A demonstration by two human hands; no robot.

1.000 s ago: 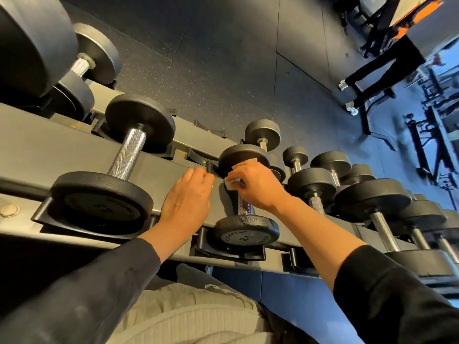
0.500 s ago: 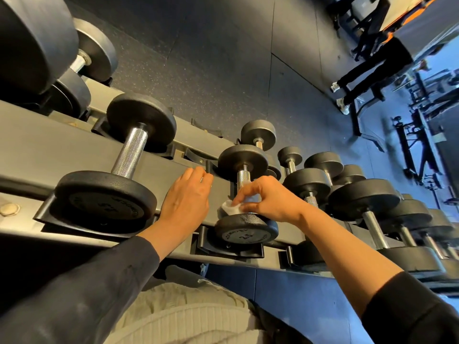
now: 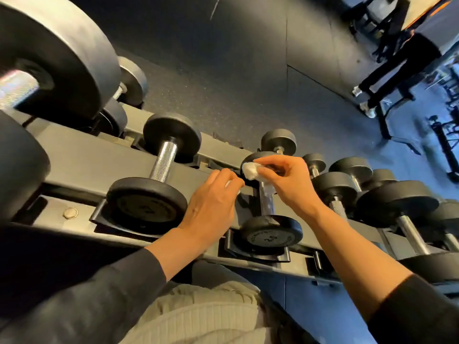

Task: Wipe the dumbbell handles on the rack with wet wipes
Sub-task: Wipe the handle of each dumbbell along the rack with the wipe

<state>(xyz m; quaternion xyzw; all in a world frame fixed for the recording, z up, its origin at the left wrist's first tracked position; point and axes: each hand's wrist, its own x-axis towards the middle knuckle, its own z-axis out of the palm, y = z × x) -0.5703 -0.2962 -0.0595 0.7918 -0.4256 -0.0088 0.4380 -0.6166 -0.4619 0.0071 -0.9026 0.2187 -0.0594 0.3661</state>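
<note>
Head view: right hand (image 3: 290,182) pinching a crumpled white wet wipe (image 3: 251,170) at the far end of the knurled chrome handle (image 3: 266,200) of a small black round-headed dumbbell (image 3: 270,233), now up by the far head rather than down by the near one as half a second ago. Left hand (image 3: 211,207) resting flat, fingers straight, on the grey steel rack rail (image 3: 82,155) just beside that dumbbell, unmoved. Probably one full stroke along this handle finished. Larger black dumbbell (image 3: 149,204) to the left and smaller ones to the right apparently awaiting wiping. Person in dark trousers (image 3: 397,63) standing far off.
</note>
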